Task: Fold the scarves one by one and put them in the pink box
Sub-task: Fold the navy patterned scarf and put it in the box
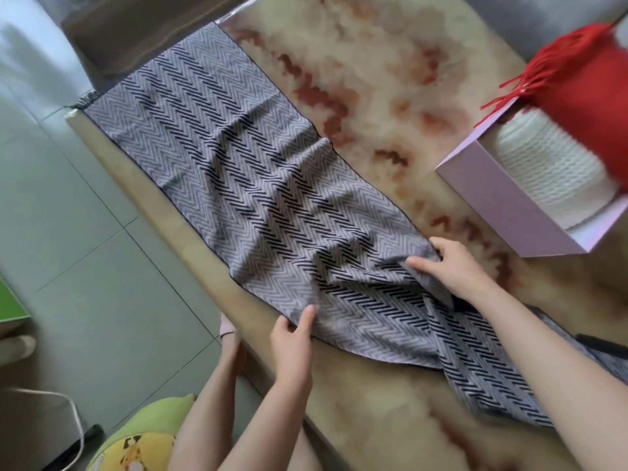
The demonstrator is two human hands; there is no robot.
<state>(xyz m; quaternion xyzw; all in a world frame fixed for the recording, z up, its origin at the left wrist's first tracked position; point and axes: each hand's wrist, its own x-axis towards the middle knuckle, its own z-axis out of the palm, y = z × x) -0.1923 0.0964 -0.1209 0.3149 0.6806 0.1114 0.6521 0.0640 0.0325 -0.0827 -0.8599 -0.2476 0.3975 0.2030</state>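
Currently, item one: the grey zigzag scarf (238, 164), spread flat on the marbled table (390, 79), its long axis running from my hands away to the far left corner. I have my left hand (294, 341) pinching the near edge by the table rim, and my right hand (452, 266) gripping a bunched fold on the opposite edge. Each is closed on cloth. Item two: the pink box (503, 205), well off to the right, nearer the right hand, already holding a white scarf (550, 164) and a red scarf (584, 90).
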